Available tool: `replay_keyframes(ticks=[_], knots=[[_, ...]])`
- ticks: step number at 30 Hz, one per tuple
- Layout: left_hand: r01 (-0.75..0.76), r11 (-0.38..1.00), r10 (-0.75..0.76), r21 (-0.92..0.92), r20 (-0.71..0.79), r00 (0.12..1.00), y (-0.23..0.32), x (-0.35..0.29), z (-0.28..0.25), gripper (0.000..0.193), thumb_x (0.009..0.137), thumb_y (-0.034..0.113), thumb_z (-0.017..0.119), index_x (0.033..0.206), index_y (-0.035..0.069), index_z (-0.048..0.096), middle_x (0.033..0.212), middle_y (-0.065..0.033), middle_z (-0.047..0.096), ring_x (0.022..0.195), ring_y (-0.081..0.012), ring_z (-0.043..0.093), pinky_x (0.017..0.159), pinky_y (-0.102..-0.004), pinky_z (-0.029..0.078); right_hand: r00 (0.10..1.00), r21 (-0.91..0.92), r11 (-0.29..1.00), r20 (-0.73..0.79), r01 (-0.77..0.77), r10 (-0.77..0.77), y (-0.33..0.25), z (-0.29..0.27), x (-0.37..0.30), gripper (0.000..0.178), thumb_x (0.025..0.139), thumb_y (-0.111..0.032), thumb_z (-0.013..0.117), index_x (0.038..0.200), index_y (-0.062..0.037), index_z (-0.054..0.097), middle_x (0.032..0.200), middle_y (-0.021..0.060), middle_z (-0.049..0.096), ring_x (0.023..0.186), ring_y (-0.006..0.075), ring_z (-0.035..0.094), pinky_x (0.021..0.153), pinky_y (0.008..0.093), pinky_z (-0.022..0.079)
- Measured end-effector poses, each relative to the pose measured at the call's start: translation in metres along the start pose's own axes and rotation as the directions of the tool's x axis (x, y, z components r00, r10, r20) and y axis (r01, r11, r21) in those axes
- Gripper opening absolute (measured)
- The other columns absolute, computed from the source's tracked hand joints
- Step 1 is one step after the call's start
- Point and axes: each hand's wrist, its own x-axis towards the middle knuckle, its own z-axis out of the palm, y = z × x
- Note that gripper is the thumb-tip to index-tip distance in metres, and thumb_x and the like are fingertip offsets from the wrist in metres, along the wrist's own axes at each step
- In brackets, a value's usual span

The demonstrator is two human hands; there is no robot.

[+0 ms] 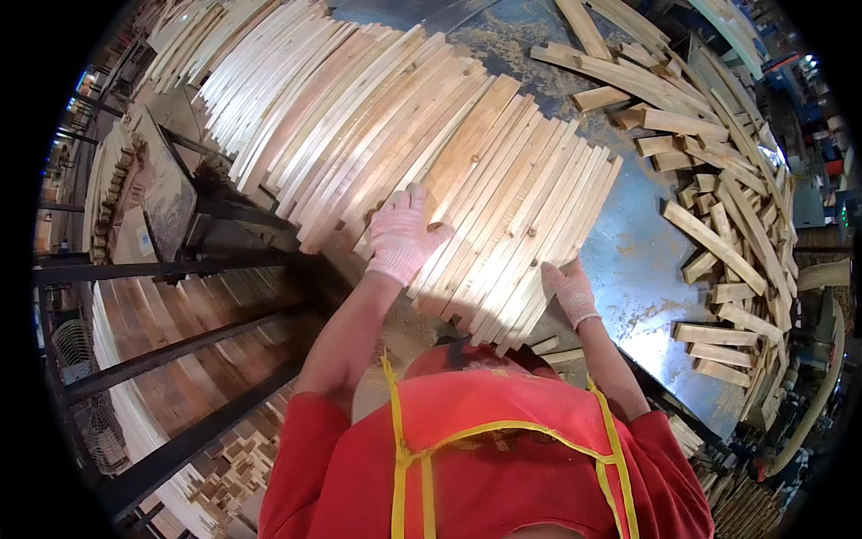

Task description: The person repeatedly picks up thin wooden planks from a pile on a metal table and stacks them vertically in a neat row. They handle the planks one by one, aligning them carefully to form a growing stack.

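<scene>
A wide row of long, pale wooden strips (503,171) lies side by side across the metal table in front of me. My left hand (406,235), in a pinkish knitted glove, lies on top of the strips near their close ends. Its fingers are stretched out and the thumb points to the right. My right hand (572,292), gloved alike, is at the right edge of the row. Its thumb touches the outermost strips and its other fingers reach along their outer side, partly hidden. Thumb and fingers are apart.
A loose heap of short wooden pieces (714,242) covers the table's right side. Sawdust lies on the blue-grey metal tabletop (642,234). Dark metal bars (180,355) stand at my left, with stacked boards (171,332) behind them. More strips (189,40) lie at the far left.
</scene>
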Motion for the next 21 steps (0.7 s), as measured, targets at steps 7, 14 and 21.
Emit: replay_keyframes(ticks=[7,14,21], knots=[[0.218,0.97,-0.135,-0.106,0.511,0.849,-0.011,0.058,-0.041,0.071,0.1,0.034,0.065,0.161,0.009,0.039,0.117,-0.0107,0.067,0.095,-0.0203,0.072,0.077,-0.0412,0.061,0.983,0.272,0.96,0.184,-0.059,0.008,0.004,-0.02,0.002,0.079,0.093,-0.028,0.079,0.158,0.001,0.043,0.138,0.0174,0.069,0.126,0.0271,0.065,0.109,0.038,0.05],[0.033,0.937,0.002,0.346,-0.098,0.995,-0.123,0.021,-0.001,0.076,0.096,0.031,0.068,0.165,0.016,0.039,0.163,-0.0088,0.046,0.147,-0.0353,0.046,0.12,-0.0492,0.04,0.879,-0.45,0.859,-0.27,0.246,-0.393,0.06,-0.188,0.098,0.077,0.09,-0.03,0.079,0.152,0.0058,0.05,0.143,0.0281,0.063,0.132,0.0426,0.061,0.113,0.0466,0.048],[0.13,0.982,-0.074,0.135,-0.357,0.931,-0.076,-0.052,0.005,0.069,0.091,0.024,0.073,0.155,0.011,0.051,0.146,-0.0177,0.059,0.127,-0.0389,0.059,0.108,-0.0509,0.047,0.945,-0.944,0.241,-0.271,-0.224,-0.183,0.068,-0.316,0.181,0.086,0.088,-0.009,0.069,0.166,-0.0207,0.033,0.168,0.0055,0.042,0.151,0.0333,0.044,0.121,0.0437,0.044]])
